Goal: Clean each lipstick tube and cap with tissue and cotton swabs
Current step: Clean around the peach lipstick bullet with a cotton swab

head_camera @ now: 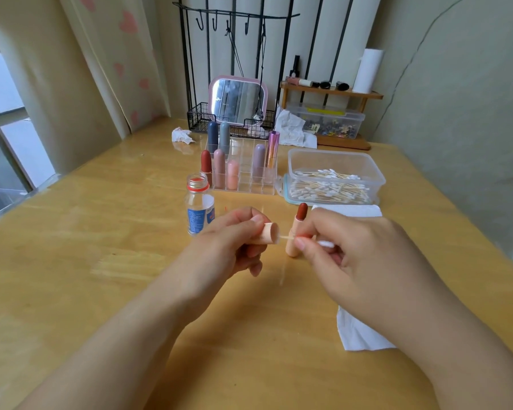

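A: What does the left hand (234, 241) hold?
B: It grips the peach plastic lipstick cap (268, 233), open end toward the right hand (347, 247).
A: And that one?
B: It pinches a thin wooden cotton swab (288, 237), tip at the cap's mouth. The peach tube with the red lipstick (297, 232) stands just behind, on the wooden table (101, 261).
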`<action>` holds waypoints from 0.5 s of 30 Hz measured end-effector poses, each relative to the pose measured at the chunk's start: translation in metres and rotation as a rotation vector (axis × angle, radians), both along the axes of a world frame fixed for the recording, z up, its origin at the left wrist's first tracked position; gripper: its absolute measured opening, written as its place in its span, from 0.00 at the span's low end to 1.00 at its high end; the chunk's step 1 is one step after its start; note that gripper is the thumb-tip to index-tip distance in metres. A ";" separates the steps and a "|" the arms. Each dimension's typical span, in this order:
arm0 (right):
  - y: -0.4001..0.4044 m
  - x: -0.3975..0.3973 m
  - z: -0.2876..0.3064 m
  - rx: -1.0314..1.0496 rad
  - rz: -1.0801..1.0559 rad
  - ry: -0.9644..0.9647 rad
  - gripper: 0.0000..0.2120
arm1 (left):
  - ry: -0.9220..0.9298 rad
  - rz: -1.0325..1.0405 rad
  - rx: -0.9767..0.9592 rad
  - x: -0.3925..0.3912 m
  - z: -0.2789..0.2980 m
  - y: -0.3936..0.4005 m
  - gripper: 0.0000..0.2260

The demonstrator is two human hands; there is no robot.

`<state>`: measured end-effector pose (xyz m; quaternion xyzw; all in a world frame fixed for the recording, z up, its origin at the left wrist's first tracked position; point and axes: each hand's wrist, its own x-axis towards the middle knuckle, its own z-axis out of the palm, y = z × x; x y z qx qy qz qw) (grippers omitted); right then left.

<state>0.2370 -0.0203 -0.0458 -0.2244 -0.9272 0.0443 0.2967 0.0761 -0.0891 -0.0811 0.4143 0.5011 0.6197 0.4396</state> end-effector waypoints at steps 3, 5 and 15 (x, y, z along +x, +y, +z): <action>0.005 0.003 0.004 -0.237 0.025 -0.062 0.06 | 0.106 0.124 -0.048 -0.001 -0.006 0.003 0.08; 0.018 0.012 0.008 -0.417 -0.011 -0.013 0.06 | 0.273 0.256 -0.108 -0.004 -0.012 0.007 0.07; 0.057 0.016 -0.035 -0.612 -0.189 -0.245 0.08 | 0.876 0.430 -0.122 -0.015 -0.037 0.018 0.04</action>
